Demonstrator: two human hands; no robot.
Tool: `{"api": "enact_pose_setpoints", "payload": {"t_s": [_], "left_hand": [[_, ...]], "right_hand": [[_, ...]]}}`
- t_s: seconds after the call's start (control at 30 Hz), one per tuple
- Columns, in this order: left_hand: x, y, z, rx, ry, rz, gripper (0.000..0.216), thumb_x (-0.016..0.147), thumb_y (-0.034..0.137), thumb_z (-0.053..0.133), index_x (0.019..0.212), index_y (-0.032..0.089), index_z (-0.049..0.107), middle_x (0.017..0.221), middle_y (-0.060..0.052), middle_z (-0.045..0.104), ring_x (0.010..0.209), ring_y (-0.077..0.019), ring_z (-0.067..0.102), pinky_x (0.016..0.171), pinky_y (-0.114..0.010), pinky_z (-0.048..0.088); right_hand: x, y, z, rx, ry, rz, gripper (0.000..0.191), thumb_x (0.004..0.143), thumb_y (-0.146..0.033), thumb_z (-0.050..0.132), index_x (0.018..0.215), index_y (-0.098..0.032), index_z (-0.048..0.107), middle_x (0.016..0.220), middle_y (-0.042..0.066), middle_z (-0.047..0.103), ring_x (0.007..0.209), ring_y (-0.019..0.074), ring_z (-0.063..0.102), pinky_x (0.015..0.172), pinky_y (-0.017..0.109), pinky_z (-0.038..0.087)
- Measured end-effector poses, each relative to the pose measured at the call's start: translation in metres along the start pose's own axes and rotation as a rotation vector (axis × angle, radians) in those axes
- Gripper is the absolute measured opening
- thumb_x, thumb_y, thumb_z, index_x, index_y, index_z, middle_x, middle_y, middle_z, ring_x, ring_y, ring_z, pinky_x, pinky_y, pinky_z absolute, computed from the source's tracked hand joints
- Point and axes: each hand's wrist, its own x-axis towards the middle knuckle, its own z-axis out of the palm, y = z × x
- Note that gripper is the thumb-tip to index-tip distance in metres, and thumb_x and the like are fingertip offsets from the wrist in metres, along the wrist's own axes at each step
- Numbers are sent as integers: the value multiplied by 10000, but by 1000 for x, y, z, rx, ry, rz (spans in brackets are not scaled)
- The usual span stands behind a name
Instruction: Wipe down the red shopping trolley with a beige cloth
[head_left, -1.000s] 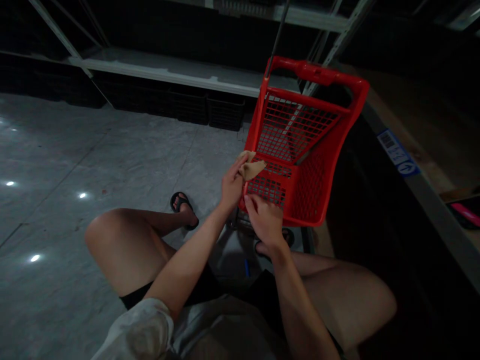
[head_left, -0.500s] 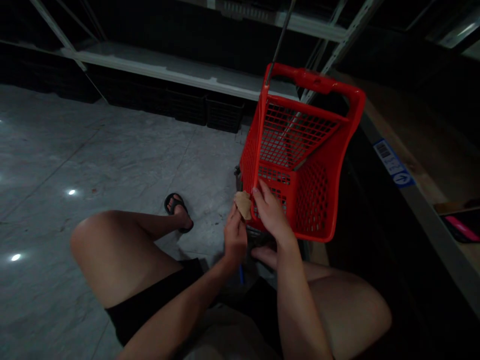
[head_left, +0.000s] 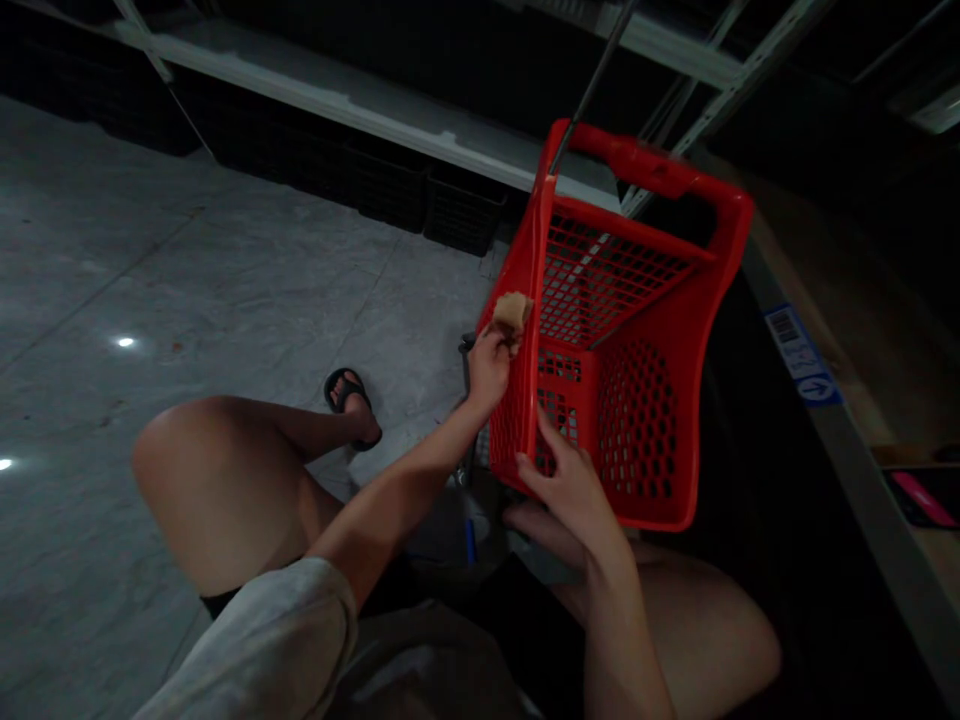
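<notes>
A red plastic shopping cart with latticed walls stands between my legs and the shelving, its handle at the far end. My left hand is closed on a crumpled tan cloth, which lies against the outside of the cart's left wall near the rim. Over the same rim, closer to me, my right hand grips the cart wall with its thumb and fingers on either side. Inside the basket I see only the latticed walls and floor.
A white metal shelf runs across the back, with dark crates beneath it. On the right is a dark ledge bearing a blue-and-white label. A blue stick-like thing shows below the cart. Grey tiled floor spreads left.
My left hand has moved the cloth up along the cart's outer left side, toward the handle. My right hand has shifted nearer to me on the rim. The view has tilted slightly.
</notes>
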Motion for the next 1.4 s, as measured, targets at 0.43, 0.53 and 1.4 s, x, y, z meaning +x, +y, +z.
{"api": "enact_pose_setpoints", "payload": {"t_s": [0.43,0.53,1.4], "left_hand": [[-57,58,-54,-52,289,233,298,979,166,585,1189,293,755,1299,-57,665,1219,-208,637,1105,-414,512],[31,59,-68,-93,472,258,281,987,106,532,1132,246,729,1263,-54,652,1232,-196,602,1125,-418,473],[62,16,-120,5,560,31,236,882,72,550,1077,185,620,1201,-116,664,1196,-212,609,1114,-403,446]], "right_hand": [[-40,18,1,38,-128,-88,604,856,-388,645,1431,-205,627,1406,110,679,1262,291,683,1091,442,548],[-44,24,-4,42,-205,-109,611,858,-413,650,1430,-198,637,1410,110,667,1267,292,677,1077,441,555],[-34,-4,19,136,-277,-176,601,902,-485,679,1483,-396,552,1508,-25,596,1395,279,575,1185,495,471]]}}
